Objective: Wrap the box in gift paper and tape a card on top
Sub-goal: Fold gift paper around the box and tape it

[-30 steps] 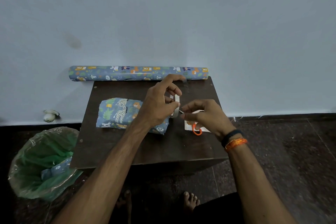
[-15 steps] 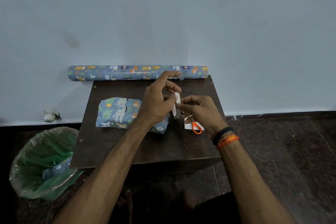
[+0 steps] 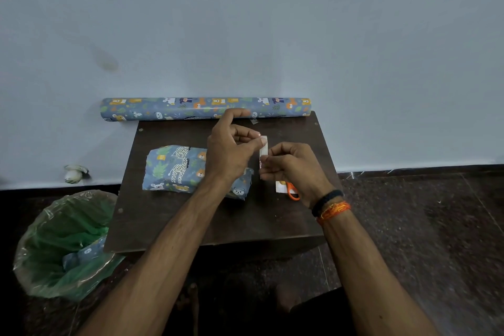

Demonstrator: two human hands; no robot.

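Observation:
The box wrapped in blue animal-print paper (image 3: 177, 169) lies on the left half of the small dark table (image 3: 191, 224). Above the table's middle, my left hand (image 3: 231, 150) and my right hand (image 3: 294, 166) both pinch a white tape roll (image 3: 263, 151) held on edge between them. Under my right hand lie a white card (image 3: 281, 187) and orange-handled scissors (image 3: 292, 192), mostly hidden by the hand.
A roll of the same gift paper (image 3: 204, 108) lies along the table's far edge against the wall. A bin lined with a green bag (image 3: 65, 245) stands on the floor at the left. A small pale object (image 3: 73, 173) sits by the wall.
Both hands have lifted slightly and drawn closer together around the tape roll, and the right hand has shifted its fingers on it. The wrapped box has not moved.

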